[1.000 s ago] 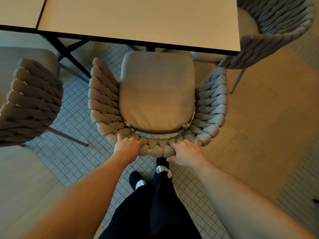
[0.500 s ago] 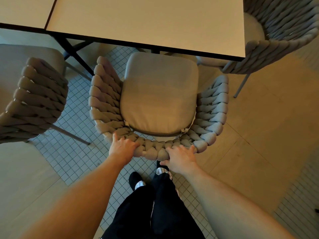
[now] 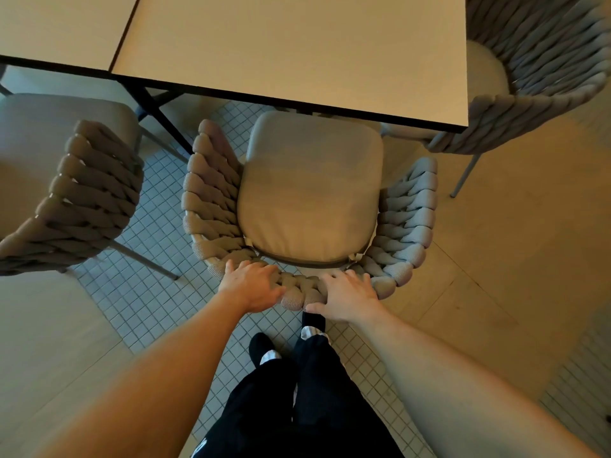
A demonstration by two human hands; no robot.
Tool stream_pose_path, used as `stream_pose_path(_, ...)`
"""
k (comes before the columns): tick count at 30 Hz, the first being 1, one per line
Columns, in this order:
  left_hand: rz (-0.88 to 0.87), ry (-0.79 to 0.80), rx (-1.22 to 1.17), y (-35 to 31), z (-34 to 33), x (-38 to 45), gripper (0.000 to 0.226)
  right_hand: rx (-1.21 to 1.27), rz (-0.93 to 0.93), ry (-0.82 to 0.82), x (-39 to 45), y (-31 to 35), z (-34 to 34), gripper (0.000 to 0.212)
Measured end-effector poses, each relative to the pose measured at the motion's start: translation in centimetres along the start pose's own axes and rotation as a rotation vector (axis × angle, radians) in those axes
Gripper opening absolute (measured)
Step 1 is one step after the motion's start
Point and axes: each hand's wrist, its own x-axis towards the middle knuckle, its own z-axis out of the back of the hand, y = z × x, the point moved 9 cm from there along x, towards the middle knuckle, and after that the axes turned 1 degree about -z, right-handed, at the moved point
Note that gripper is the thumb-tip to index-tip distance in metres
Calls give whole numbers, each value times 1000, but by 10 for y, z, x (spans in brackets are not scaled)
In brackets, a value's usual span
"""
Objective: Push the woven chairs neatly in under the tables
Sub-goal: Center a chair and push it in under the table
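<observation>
A woven chair (image 3: 211, 200) with a beige seat cushion (image 3: 310, 196) stands in front of me, facing a light-topped table (image 3: 297, 44). The front edge of its cushion lies just under the table's dark edge. My left hand (image 3: 253, 285) grips the top of the woven backrest left of centre. My right hand (image 3: 347, 297) rests on the same rim right of centre, fingers spread over the weave and thumb behind it. Both arms are stretched forward.
A second woven chair (image 3: 82, 200) stands at the left by another table (image 3: 56, 28). A third woven chair (image 3: 542, 67) sits at the table's right end. Black table legs (image 3: 155, 110) cross on the small-tile floor. My dark-trousered legs and feet (image 3: 264, 352) are right behind the chair.
The chair has slid slightly forward towards the table with both hands on its back. My right hand's fingers have flattened over the rim.
</observation>
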Motion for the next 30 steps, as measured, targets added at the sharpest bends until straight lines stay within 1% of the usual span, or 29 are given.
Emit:
stream_pose_path(4,42,-72,-64,9,9,-2,67,7,26,-20,0,6,15,86)
stream_pose_path(9,90,-107,-88,16,16,-10,71,-11,56,-27,-2,13,29,85)
stream_pose_path(16,154,-177,-167,29,20,-29,75,-95,130,-39,2,32,49,88)
stream_pose_path(19,189,-207,-205,36,22,-41,73,-134,170,-25,5,43,53,88)
stream_pose_path(27,317,-250,-344,74,-2,-79,70,-281,291,5,6,97,48,90)
stream_pose_path(30,379,-265,-387,98,-14,-96,73,-340,347,16,9,125,44,92)
